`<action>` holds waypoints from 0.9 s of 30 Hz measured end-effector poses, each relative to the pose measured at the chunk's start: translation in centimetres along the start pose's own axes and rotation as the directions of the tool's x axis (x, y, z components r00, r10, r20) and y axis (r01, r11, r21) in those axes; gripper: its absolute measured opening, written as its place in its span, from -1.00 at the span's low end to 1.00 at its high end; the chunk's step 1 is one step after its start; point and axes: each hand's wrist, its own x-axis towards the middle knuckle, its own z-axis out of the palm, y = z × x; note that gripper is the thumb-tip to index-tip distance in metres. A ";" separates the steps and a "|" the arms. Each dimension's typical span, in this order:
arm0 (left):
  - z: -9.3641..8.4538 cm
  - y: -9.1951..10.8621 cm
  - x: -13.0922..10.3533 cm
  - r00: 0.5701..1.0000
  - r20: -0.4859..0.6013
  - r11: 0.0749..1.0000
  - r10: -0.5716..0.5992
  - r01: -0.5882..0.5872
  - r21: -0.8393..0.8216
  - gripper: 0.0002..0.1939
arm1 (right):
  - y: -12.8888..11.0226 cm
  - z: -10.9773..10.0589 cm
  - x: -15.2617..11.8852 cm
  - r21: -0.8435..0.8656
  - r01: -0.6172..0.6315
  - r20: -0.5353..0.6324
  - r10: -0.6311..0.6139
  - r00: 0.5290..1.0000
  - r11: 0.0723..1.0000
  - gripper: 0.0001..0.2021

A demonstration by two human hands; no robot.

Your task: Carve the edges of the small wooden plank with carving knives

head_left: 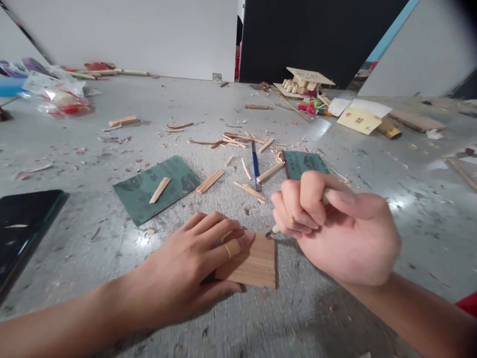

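A small flat wooden board (257, 263) lies on the grey work surface in front of me. My left hand (197, 258) rests over its left side, fingers on top and thumb along the near edge, gripping it; a tan band circles one finger. My right hand (335, 223) is closed around a thin carving tool (275, 229) with a pale handle. The tool's dark tip meets or hovers just over the board's far right corner; I cannot tell which. Most of the handle is hidden in the fist.
Green sandpaper sheets (149, 194) (307, 164) lie beyond my hands. Between them are a blue slim tool (255, 164), a wooden-handled tool (271, 171), wood strips (210, 181) and shavings. A dark phone-like device (26, 228) sits left. A small wooden model (305, 82) stands far right.
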 end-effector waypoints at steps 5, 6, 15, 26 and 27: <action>0.1 -0.1 0.0 1.000 -0.014 1.000 0.011 -0.011 0.016 -0.47 | 0.2 0.0 0.0 0.001 -0.017 0.021 0.017 1.000 1.000 -0.66; 0.1 -0.2 0.0 1.000 -0.014 1.000 0.010 -0.010 0.016 -0.47 | 0.3 0.1 0.0 -0.001 -0.024 0.023 0.024 0.999 1.000 -0.66; 0.3 -0.3 0.0 0.998 -0.057 0.999 0.034 -0.033 0.029 -0.45 | 0.6 0.2 -0.3 -0.030 0.009 0.051 -0.007 0.999 1.000 -0.68; 0.2 -0.3 -0.1 0.997 -0.059 0.998 0.045 -0.042 0.046 -0.46 | -0.1 -0.1 -0.6 -0.001 -0.049 0.133 0.049 0.990 0.999 -0.72; 0.2 -0.4 -0.1 0.997 -0.059 0.998 0.045 -0.042 0.049 -0.46 | 0.0 -0.1 -0.5 0.000 -0.055 0.133 0.055 0.990 0.998 -0.72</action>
